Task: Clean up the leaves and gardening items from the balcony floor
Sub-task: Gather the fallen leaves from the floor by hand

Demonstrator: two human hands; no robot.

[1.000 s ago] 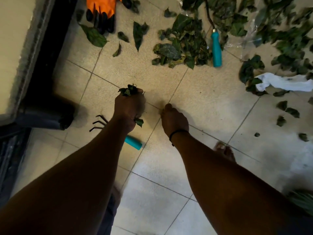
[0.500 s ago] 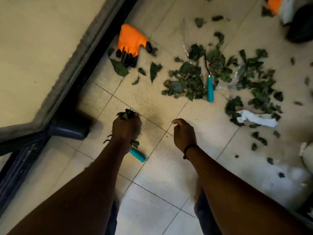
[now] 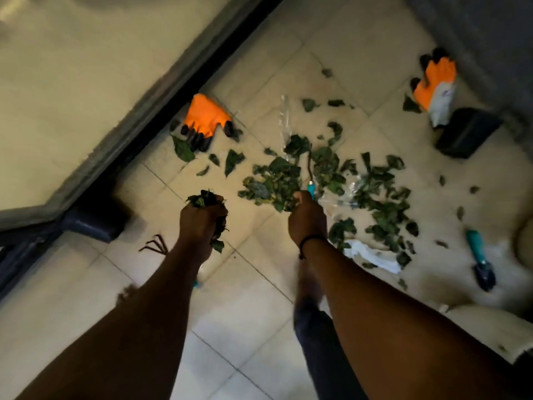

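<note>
The left hand is clenched tight around a bunch of leaves, above a hand rake on the floor. The right hand is curled at the edge of the leaf pile; whether it grips anything I cannot tell. Farther off lie two orange gloves, a white cloth and a trowel

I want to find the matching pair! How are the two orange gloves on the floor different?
The left glove lies by the dark door frame, black fingertips pointing toward the person. The right glove lies near the black box, fingertips pointing away, and shows a white cuff. Both are orange with black fingertips, lying among the leaves.
</note>
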